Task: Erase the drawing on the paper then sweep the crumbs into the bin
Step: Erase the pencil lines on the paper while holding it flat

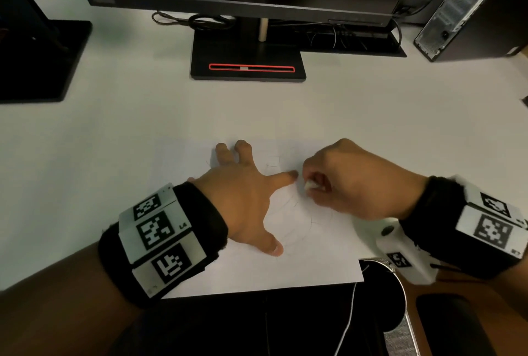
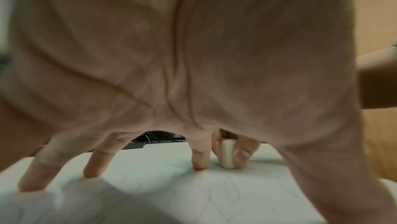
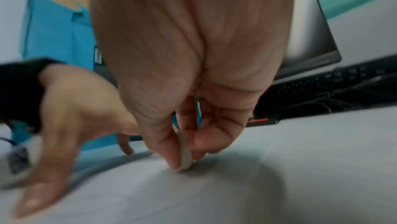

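A white sheet of paper [image 1: 314, 255] with faint pencil curves lies at the desk's near edge. My left hand [image 1: 245, 193] rests flat on it, fingers spread straight, fingertips [image 2: 199, 165] pressing the sheet. My right hand [image 1: 337, 181] pinches a small white eraser [image 1: 310, 184] between thumb and fingers, its lower end touching the paper just right of my left index fingertip. The eraser [image 2: 228, 154] stands upright in the left wrist view, and the eraser [image 3: 184, 156] shows edge-on in the right wrist view. Pencil lines [image 2: 232, 192] remain on the sheet near my palm.
A black monitor stand [image 1: 248, 61] with a red slot sits behind the paper, cables [image 1: 200, 21] behind it. Another black base [image 1: 37, 61] is at the left, a computer tower [image 1: 468, 7] at the right. A chair armrest [image 1: 445, 324] lies below the desk edge.
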{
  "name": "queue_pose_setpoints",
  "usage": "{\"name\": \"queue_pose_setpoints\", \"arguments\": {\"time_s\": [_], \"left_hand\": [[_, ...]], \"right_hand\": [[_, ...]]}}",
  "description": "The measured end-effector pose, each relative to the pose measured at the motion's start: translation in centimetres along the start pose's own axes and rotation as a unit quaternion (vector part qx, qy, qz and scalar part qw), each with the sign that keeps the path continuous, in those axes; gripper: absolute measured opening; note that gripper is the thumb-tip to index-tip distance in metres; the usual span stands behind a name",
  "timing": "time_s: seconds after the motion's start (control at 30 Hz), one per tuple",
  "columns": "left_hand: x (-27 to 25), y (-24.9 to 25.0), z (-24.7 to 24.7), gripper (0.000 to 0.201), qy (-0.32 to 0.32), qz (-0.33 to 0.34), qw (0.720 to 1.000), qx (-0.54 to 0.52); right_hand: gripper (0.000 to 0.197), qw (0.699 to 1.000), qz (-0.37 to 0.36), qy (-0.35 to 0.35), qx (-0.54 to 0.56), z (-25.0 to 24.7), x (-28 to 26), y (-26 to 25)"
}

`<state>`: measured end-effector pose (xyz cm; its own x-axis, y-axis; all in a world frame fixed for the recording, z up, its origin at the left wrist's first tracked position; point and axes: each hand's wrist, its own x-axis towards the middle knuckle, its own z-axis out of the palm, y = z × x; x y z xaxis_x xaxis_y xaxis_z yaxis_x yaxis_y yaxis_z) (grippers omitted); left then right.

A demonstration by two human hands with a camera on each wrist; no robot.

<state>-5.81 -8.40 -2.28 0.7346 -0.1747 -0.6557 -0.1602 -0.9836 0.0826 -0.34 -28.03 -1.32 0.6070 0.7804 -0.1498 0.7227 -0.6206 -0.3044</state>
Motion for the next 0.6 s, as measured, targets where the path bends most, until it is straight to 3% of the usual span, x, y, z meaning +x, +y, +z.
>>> {"name": "queue_pose_setpoints", "arguments": {"time_s": [0.1,0.23,0.37,0.5,0.6], "left_hand": [[0.1,-0.1,0.2,0.119,-0.001,-0.001,1.0,-0.007],[0.1,-0.1,0.3,0.119,0.004,-0.001,1.0,0.0],[0.1,-0.2,0.5,0.12,0.002,0.002,1.0,-0.014],[0.2,-0.2,0.5,0.12,0.005,0.002,1.0,-0.006],[0.2,-0.2,0.5,0.12,0.007,0.003,1.0,-0.01]], "right_hand": [[0.015,0.999,-0.008,-0.033,0.031,-0.1,-0.5,-0.2],[0.016,0.999,0.024,0.013,-0.018,-0.4,-0.1,1.1],[0.018,0.999,-0.023,-0.028,0.028,0.2,-0.9,-0.5],[0.018,0.999,0.038,0.02,-0.011,-0.2,-0.5,1.0],[0.024,1.0,-0.002,-0.005,0.001,0.4,-0.9,-0.7]]}}
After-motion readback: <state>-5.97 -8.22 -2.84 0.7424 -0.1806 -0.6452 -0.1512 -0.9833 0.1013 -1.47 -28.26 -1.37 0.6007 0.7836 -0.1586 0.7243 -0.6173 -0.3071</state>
